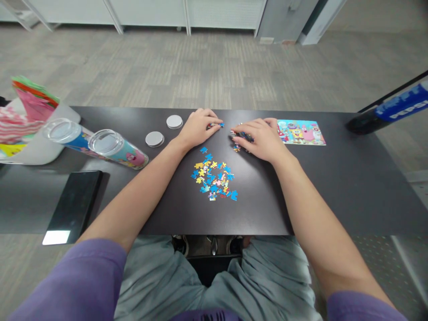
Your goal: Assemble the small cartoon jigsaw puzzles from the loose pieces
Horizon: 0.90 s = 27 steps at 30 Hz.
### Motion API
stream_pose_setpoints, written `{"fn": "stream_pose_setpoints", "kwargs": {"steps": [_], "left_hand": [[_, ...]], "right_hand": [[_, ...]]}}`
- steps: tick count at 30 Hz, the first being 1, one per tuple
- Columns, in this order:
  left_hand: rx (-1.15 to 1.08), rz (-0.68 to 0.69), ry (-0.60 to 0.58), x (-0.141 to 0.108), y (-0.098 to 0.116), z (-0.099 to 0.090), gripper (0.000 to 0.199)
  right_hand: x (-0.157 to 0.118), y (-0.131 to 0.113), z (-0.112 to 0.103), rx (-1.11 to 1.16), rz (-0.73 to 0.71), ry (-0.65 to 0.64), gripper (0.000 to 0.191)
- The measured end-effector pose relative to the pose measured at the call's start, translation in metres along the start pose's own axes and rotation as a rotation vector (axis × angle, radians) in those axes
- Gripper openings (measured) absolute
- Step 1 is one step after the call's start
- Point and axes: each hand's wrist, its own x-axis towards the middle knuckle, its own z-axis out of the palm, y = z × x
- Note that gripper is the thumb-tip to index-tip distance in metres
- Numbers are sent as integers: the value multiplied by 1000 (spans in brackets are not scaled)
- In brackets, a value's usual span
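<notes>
Near the table's far edge, my left hand (198, 128) rests with curved fingers, and a few blue puzzle pieces (221, 125) show between and beside its thumb and fingertips. To its right, my right hand (262, 137) is cupped over a small cluster of puzzle pieces (236, 147), its thumb and fingers closed around them; part of the cluster is hidden under the palm. Closer to me lies a loose pile of blue, yellow and pink puzzle pieces (214, 178). Beyond my right wrist lies a flat cartoon picture card (302, 133).
On the left are two clear-lidded cartoon canisters (118, 149), white round discs (154, 139), a dark phone (73, 203) and a white bin (47, 149) of colourful packets. A Pepsi bottle (394, 109) leans in at the right. The black table (337, 191) ends before my lap.
</notes>
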Motion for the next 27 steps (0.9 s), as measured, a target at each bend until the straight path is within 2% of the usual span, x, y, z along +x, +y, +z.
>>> {"fn": "stream_pose_setpoints", "kwargs": {"steps": [4,11,17,20,27], "left_hand": [[-47,23,7,-17,-8,-7,30],[-159,-20,36,-53,-12,-22,29],[-240,-59,27,-53,-13,-27,28],[-285,-64,31,-52,-15,-26,26],[-371,-41,128,-49,-24,-15,24]], "right_hand": [[-1,-1,1,-18,11,-2,65],[5,-24,7,-11,23,-8,50],[39,-56,18,-13,25,-56,35],[48,-65,26,2,31,-75,31],[34,-47,29,-38,22,-31,29]]}}
